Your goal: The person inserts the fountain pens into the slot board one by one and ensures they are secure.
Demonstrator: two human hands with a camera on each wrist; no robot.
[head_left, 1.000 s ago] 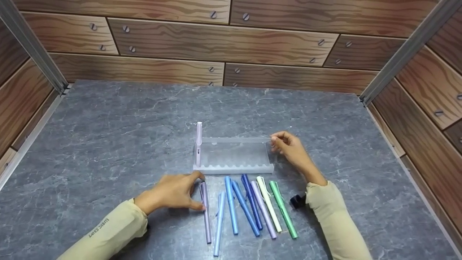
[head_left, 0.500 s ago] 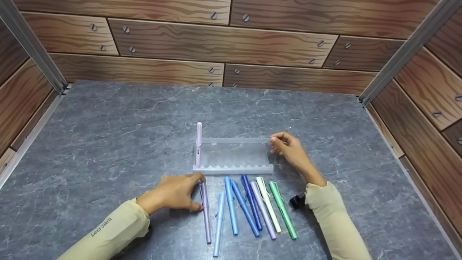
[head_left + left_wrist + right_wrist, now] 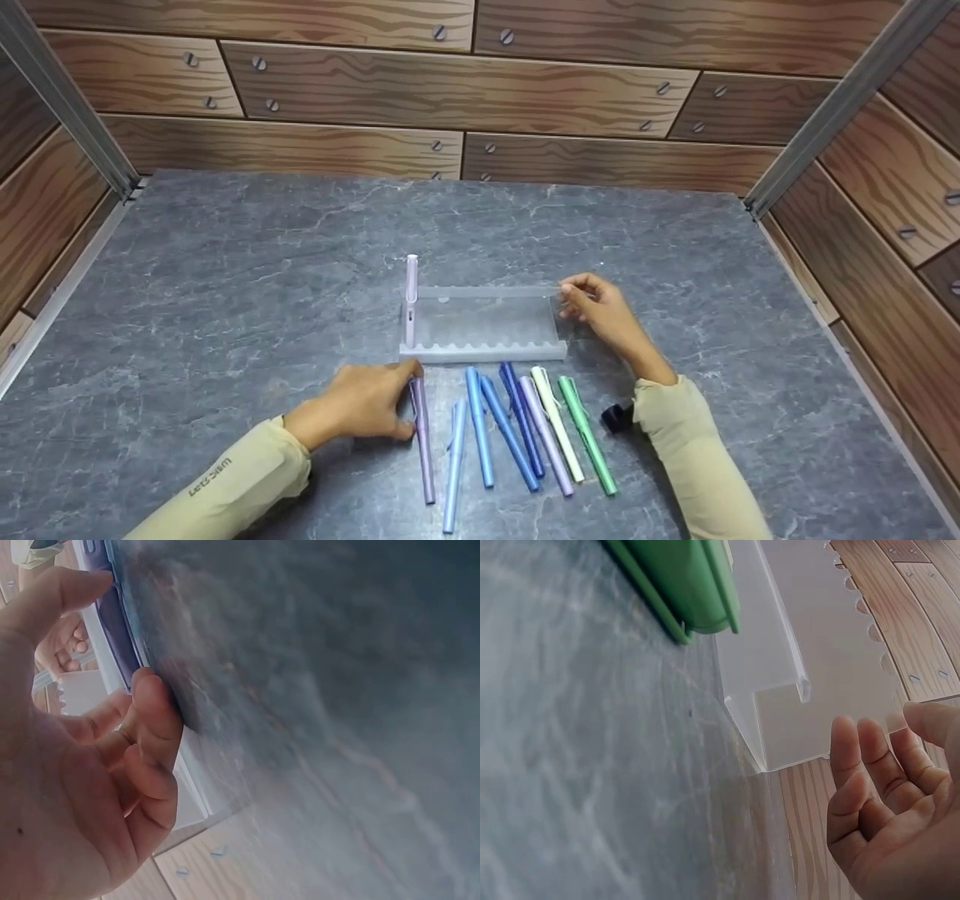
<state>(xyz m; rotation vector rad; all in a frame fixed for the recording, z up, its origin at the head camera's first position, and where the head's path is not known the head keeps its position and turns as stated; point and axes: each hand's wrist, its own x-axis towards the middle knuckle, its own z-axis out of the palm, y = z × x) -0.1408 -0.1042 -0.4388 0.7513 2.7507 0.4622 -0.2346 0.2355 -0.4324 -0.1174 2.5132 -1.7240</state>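
The left hand [image 3: 367, 399] reaches from the left to a purple pen [image 3: 423, 457] lying on the table. Its thumb and index finger hold the pen's capped end, as the left wrist view shows the purple cap [image 3: 116, 626] between their tips. Behind the pens stands a clear acrylic pen stand [image 3: 484, 351] with a notched front lip. One pale lilac pen [image 3: 411, 300] leans in its leftmost notch. The right hand [image 3: 604, 311] pinches the stand's back right corner between thumb and fingers; the remaining fingers curl loosely in the right wrist view.
Several pens lie fanned out before the stand: a light blue pen [image 3: 454, 472], other blue ones, a lilac pen [image 3: 547, 439], a cream pen [image 3: 559, 427] and a green pen [image 3: 589, 439]. A small black object [image 3: 616, 418] sits by the right sleeve. Wood-patterned walls [image 3: 450, 90] surround the table.
The purple pen has shifted slightly left with the left hand's fingers at its cap. The right hand stays at the stand's corner; the other pens lie as before.
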